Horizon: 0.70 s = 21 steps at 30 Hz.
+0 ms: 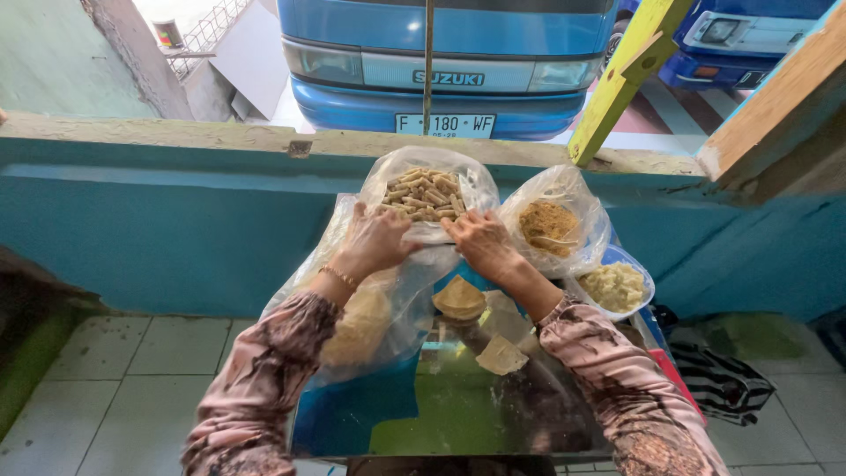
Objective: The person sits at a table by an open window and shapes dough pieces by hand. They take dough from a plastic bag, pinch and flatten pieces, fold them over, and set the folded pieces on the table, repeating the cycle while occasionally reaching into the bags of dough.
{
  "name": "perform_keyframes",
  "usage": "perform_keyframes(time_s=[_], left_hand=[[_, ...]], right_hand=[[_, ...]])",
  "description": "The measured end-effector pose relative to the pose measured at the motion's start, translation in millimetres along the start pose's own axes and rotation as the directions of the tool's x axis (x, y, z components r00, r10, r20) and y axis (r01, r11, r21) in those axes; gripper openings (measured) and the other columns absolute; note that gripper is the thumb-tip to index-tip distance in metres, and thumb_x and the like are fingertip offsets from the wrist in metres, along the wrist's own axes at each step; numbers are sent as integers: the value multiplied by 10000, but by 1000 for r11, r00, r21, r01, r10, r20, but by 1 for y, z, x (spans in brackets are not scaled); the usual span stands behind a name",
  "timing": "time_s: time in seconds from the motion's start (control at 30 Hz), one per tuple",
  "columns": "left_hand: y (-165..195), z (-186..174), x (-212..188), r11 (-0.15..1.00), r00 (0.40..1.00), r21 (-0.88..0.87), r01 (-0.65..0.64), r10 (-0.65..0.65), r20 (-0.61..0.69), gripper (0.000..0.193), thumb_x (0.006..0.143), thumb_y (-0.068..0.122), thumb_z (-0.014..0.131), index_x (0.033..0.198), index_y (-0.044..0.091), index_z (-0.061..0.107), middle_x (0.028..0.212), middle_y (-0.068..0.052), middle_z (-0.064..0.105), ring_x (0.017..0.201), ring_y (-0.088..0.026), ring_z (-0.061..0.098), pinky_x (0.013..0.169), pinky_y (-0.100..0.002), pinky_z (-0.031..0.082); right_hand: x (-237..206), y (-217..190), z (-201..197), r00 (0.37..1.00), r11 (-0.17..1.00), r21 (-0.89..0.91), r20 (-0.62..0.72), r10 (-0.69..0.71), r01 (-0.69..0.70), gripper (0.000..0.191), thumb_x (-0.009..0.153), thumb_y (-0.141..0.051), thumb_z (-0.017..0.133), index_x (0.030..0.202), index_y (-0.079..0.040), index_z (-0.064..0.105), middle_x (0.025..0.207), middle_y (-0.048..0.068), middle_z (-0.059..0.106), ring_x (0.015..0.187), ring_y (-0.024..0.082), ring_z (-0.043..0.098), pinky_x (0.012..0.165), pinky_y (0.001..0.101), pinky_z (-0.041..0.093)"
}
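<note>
At the frame's centre, the left hand (pixel 377 240) and right hand (pixel 480 242) grip the clear plastic bag of tan rolled sticks (pixel 426 196) (orange-crumb bag (pixel 551 225) just right, folded wrappers (pixel 460 298) below).

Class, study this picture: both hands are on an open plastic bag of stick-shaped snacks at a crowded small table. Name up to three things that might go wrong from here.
1. The left hand and right hand grip the open bag of stick snacks by its mouth; tilting it could spill sticks.
2. The bag of orange crumbs sits open close beside it and may be knocked over.
3. The bowl of pale food rests near the table's edge and might slide off.
</note>
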<state>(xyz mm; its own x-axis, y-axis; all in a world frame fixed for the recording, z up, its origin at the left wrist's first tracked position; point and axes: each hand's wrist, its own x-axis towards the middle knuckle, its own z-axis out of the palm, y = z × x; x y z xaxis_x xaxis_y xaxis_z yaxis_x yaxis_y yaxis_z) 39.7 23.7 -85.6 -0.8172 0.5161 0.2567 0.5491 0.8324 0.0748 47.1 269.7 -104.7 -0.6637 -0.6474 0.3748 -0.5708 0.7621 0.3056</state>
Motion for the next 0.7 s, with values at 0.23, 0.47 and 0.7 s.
perform_keyframes(time_s=[0.23,0.47,0.7], left_hand=[[38,-4,5,998,974,-52,29,-16,228,344,999,389,481,1094,238,776,1176,-28,723,1212,-238,619,1182,-728,-119],[22,-36,41,980,839,74,182,-116,-531,217,1013,248,573,982,113,740,1024,-89,729,1012,-260,682,1021,-562,403],[-6,-76,70,811,738,-199,550,-584,-338,200,820,129,629,987,114,739,981,-163,750,938,-348,734,838,-528,500]], right_hand=[[1,-17,-19,993,994,7,50,-111,110,348,860,-199,723,1206,-162,699,1104,93,734,1035,256,671,941,451,462],[67,37,-66,840,907,272,-360,406,-322,584,783,-310,824,1273,-59,628,1184,173,698,1043,385,654,875,489,509],[96,58,-59,756,727,389,-106,646,-566,250,868,-191,738,1098,-132,662,1060,166,718,968,406,670,829,518,532]])
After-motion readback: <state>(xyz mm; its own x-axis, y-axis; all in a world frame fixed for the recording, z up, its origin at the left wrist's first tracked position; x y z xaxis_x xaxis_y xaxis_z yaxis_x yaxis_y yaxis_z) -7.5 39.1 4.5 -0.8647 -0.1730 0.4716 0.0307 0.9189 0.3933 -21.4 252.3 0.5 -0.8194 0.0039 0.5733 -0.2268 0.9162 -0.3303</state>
